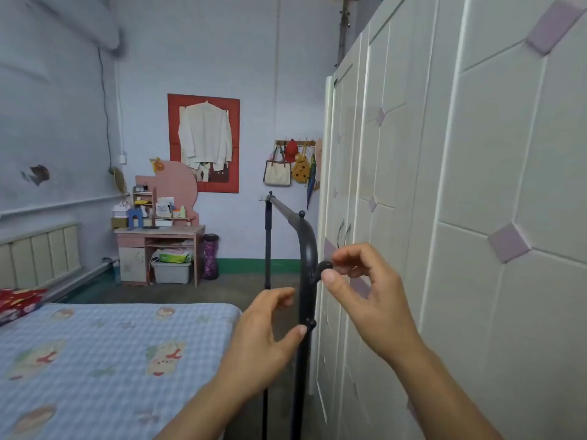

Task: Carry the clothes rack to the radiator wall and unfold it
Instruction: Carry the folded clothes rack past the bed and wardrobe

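The black metal clothes rack [307, 249] stands upright and folded flat against the white wardrobe, its top bar [284, 208] running away from me to a far post [267, 242]. My right hand [365, 290] pinches a round black knob [324, 267] on the near post between thumb and forefinger. Just left of that post, my left hand [263, 331] is cupped with fingers apart; its thumb tip lies close to a smaller knob [311, 323] lower down. The cream radiator [41, 254] hangs on the left wall, across the bed from the rack.
A bed with a blue checked sheet [111, 360] fills the lower left. The tall white wardrobe [444, 217] lines the right side. A pink desk [158, 246] with a storage box beneath stands at the far wall, with hanging bags [287, 168] beside it. Bare floor [235, 287] lies between bed and desk.
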Available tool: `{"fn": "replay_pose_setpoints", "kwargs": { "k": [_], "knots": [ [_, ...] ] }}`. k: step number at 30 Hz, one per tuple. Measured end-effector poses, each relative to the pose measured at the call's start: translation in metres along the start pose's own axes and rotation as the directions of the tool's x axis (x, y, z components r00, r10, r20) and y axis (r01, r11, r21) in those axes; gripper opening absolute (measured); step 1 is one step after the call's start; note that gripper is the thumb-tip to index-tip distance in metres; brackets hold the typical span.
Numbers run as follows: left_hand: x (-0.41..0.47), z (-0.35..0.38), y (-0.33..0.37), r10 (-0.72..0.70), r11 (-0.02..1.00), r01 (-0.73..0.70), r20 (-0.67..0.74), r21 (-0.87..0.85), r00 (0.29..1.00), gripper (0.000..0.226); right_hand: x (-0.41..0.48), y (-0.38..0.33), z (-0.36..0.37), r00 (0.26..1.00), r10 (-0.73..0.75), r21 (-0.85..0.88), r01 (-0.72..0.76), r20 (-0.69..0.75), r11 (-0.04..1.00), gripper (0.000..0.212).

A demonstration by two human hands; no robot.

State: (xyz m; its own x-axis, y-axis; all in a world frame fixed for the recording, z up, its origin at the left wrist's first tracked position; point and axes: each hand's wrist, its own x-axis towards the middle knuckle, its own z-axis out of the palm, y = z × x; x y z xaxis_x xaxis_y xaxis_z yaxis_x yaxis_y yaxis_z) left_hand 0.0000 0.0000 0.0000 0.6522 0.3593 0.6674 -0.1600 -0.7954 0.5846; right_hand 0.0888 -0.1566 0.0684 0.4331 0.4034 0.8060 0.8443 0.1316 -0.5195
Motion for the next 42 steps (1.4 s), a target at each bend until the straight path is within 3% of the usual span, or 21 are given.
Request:
{"fn": "replay_pose_setpoints", "kwargs": {
  "k": [8, 18, 21, 27, 30, 33, 38, 42],
  "knots": [
    [-0.014, 0.028, -0.024, -0.185, 0.976, 0.195, 0.108, -0.097, 0.977, 0.078, -0.019, 0.02, 0.019, 0.976, 0.174, -0.066, -0.166, 0.128, 0.984, 0.051],
    [-0.049, 0.066, -0.072, -0.287, 0.925, 0.333, 0.238, -0.182, 0.928, 0.065, -0.041, 0.051, 0.055, 0.909, 0.355, -0.048, -0.353, 0.217, 0.934, 0.07],
    [-0.062, 0.08, -0.089, -0.32, 0.897, 0.387, 0.29, -0.214, 0.902, 0.064, -0.049, 0.062, 0.066, 0.887, 0.397, 0.004, -0.409, 0.234, 0.912, 0.063],
    [-0.087, 0.103, -0.115, -0.355, 0.865, 0.465, 0.424, -0.189, 0.833, 0.063, -0.055, 0.072, 0.084, 0.852, 0.473, 0.159, -0.511, 0.226, 0.845, 0.016],
    [-0.096, 0.107, -0.121, -0.37, 0.875, 0.473, 0.486, -0.105, 0.792, 0.055, -0.053, 0.07, 0.092, 0.811, 0.519, 0.282, -0.582, 0.27, 0.763, 0.02],
    [-0.106, 0.113, -0.13, -0.405, 0.853, 0.514, 0.502, -0.092, 0.764, 0.061, -0.051, 0.068, 0.103, 0.799, 0.539, 0.3, -0.6, 0.266, 0.741, 0.025],
    [-0.117, 0.117, -0.141, -0.495, 0.784, 0.614, 0.505, -0.091, 0.707, 0.04, -0.053, 0.068, 0.123, 0.802, 0.573, 0.336, -0.594, 0.172, 0.731, 0.029],
    [-0.118, 0.115, -0.153, -0.474, 0.82, 0.572, 0.568, 0.008, 0.673, 0.027, -0.052, 0.074, 0.136, 0.806, 0.589, 0.392, -0.561, 0.058, 0.729, 0.028]
  ]
}}
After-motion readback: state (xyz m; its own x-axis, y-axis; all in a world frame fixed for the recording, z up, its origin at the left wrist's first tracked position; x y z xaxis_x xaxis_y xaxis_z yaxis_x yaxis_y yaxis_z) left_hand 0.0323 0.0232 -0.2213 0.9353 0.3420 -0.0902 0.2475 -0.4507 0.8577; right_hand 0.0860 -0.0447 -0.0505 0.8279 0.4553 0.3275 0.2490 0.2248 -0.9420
